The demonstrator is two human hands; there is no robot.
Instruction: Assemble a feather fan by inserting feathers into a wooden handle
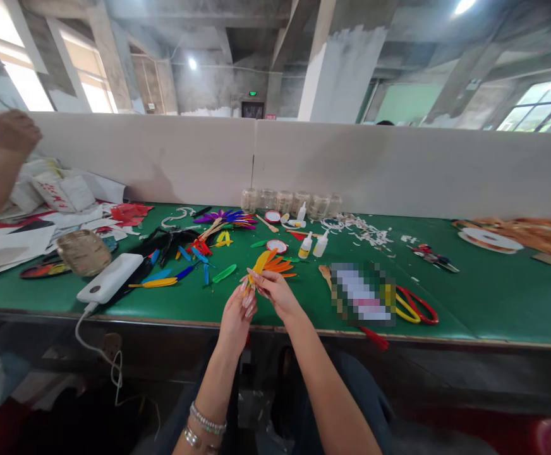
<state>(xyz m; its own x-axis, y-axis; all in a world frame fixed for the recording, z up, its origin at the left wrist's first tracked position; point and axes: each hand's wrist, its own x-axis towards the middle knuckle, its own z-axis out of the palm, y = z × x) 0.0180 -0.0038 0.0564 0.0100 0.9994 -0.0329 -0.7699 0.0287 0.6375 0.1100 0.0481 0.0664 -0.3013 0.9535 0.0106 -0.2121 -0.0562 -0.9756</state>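
Note:
Both of my hands meet over the front edge of the green table. In the fingertips of my left hand (238, 311) and my right hand (275, 292) is a yellow feather (260, 261), its lower end hidden by the fingers. Orange feathers (279, 265) fan out just behind it; whether they are held or lie on the table I cannot tell. A green feather (224, 273) lies left of my hands, among blue and yellow ones. Farther back rests a bunch of purple and blue feathers (230, 218).
Small white bottles (320, 244) and glass jars (284, 202) stand behind. Red-handled scissors (424, 308) lie right. A white power bank (109, 278) with a cable sits left. Another person's hand (14, 133) is raised at far left. A white partition (199, 151) borders the green table (493, 303).

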